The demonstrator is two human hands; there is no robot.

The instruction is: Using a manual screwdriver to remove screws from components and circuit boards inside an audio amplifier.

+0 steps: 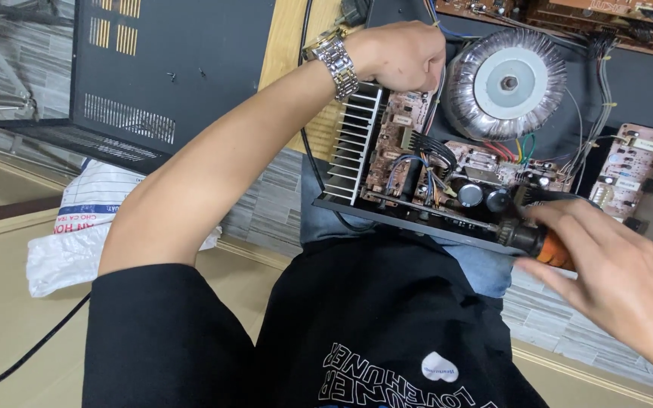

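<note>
- While your left hand [406,54] stays out of it as a closed fist, it rests on the far edge of the open amplifier chassis [417,223], wristwatch [332,60] on that wrist.
- Your right hand [606,264] grips the orange-and-black handle of a screwdriver [527,240], shaft lying along the chassis front rail.
- Chassis sits across your lap, tilted; inside: black finned heatsink [353,143] at left, brown circuit board [417,151] beside it, toroidal transformer [504,81] behind.
- Black perforated cover [168,75] stands apart, upper left; white plastic bag [77,227] lies on the floor below it.
</note>
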